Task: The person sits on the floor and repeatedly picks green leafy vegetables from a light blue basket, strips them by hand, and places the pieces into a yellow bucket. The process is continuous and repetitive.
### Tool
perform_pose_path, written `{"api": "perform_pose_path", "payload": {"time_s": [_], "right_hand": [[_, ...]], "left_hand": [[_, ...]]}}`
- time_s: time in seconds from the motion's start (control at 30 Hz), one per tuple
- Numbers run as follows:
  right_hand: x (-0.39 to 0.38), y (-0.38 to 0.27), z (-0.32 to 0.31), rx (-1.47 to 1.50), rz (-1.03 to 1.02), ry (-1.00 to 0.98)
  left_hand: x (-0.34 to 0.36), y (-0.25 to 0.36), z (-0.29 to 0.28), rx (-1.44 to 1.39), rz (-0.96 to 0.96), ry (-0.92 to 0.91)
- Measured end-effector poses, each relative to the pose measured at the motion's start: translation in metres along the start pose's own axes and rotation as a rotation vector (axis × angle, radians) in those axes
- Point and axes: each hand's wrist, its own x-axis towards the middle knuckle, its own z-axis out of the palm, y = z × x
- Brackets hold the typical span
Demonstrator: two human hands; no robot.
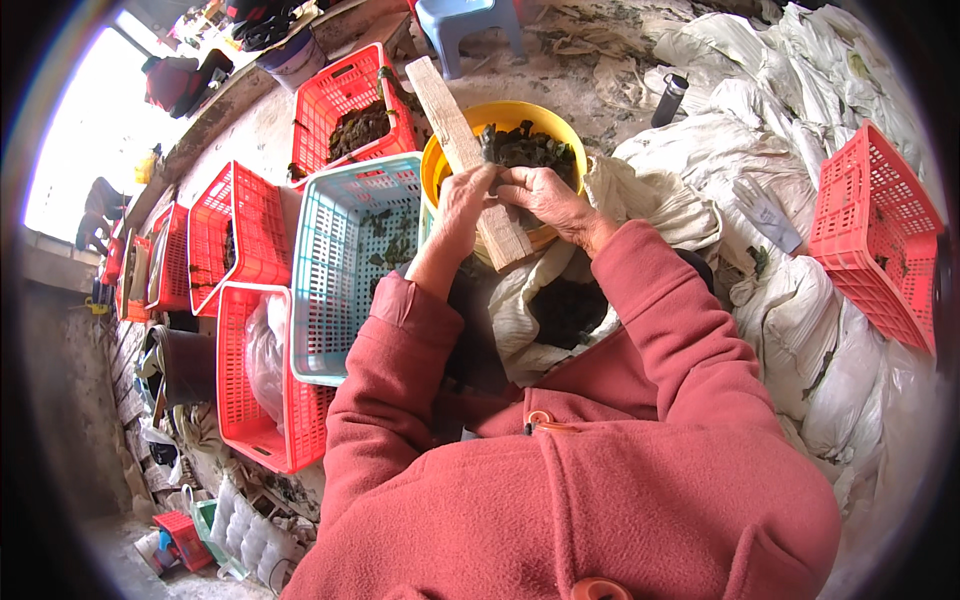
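Observation:
A long wooden board (440,100) lies slantwise across a yellow bucket (555,122). Dark, wet-looking leafy pieces (535,150) fill the bucket. Above the board my left hand (466,205) is closed, its fingertips pinched together near the wood. Close beside it, my right hand (552,203) also pinches, with its fingertips over the board. A dark scrap shows by the fingertips, but I cannot make out exactly what either hand grips. Below my right wrist a white woven sack (512,318) gapes, with dark matter inside.
Left of the bucket stands a pale blue basket (312,290) with a few leafy scraps. Red baskets (262,232) surround it, and another red basket (870,235) stands far right. White sacking (780,90) covers the right side, bearing a glove (765,212) and a dark bottle (670,100). A blue stool (470,22) stands beyond.

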Motion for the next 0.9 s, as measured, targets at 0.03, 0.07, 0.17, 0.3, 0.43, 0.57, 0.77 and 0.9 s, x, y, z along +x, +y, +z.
{"api": "perform_pose_path", "payload": {"time_s": [0.03, 0.07, 0.17, 0.3, 0.43, 0.57, 0.77, 0.9], "right_hand": [[0.0, 0.001, 0.0, -0.033, 0.061, 0.039], [0.001, 0.003, 0.0, -0.041, 0.067, 0.039], [0.001, 0.008, -0.003, -0.041, 0.004, 0.032], [-0.002, 0.014, -0.001, -0.027, -0.025, 0.078], [-0.004, 0.008, 0.001, -0.095, -0.052, 0.194], [0.0, -0.003, 0.001, -0.345, -0.183, 0.353], [0.009, 0.001, 0.008, -0.715, -0.68, 0.372], [0.011, 0.012, 0.005, -0.777, -0.515, 0.37]], "left_hand": [[0.001, -0.002, -0.003, -0.092, 0.02, 0.003], [0.004, -0.004, -0.006, -0.339, -0.123, 0.074], [0.009, -0.017, -0.016, -0.758, -0.186, 0.225], [0.014, -0.031, -0.027, -0.933, -0.233, 0.297], [0.013, -0.027, -0.032, -0.88, -0.169, 0.339], [0.009, -0.015, -0.02, -0.642, -0.204, 0.242], [0.011, -0.015, -0.003, 0.387, -0.136, 0.107], [0.007, -0.019, 0.004, 0.668, 0.09, 0.088]]}}
